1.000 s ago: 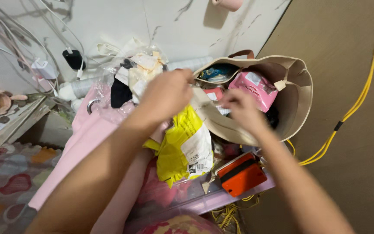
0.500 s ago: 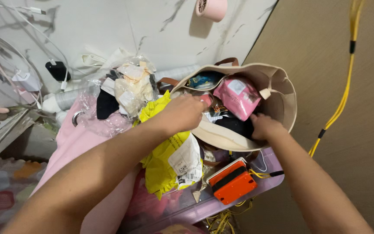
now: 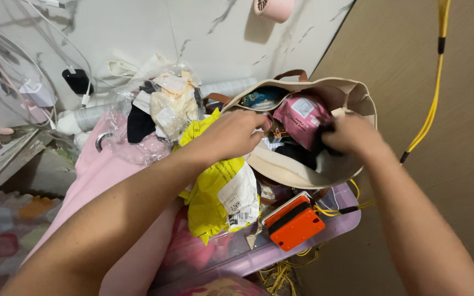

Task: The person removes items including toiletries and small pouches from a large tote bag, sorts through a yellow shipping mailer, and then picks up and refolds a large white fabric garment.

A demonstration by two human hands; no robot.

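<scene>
Fingers of the right hand [image 3: 352,134] curl over something dark inside the cream tote bag [image 3: 303,170], right of centre in the frame; it looks like a black cloth item [image 3: 297,153], though the hand hides too much to be sure. The left hand [image 3: 234,134] comes in from the lower left and closes on the bag's near rim, fingers bent at the opening.

Just between the hands, a pink soft package [image 3: 300,118] with a pale rectangular label sits tilted in the bag, its long axis running from upper left to lower right. Behind it, at the bag's far edge, lies a blue-green packet [image 3: 261,98]. The bag's mouth opens toward the camera, and brown handles show at its far side.

Below the left wrist, a crumpled yellow mailer bag [image 3: 215,192] hangs down, a white rectangular shipping label on its lower right face. Lower centre, an orange and black flat box [image 3: 294,222] rests on the lid of a lilac plastic bin [image 3: 281,255]. Upper left of the bag, a clear plastic bag [image 3: 154,118] holds black and cream fabric pieces. Pink cloth [image 3: 100,181] drapes at the left. A yellow cable [image 3: 432,118] runs down the brown wall at right.
</scene>
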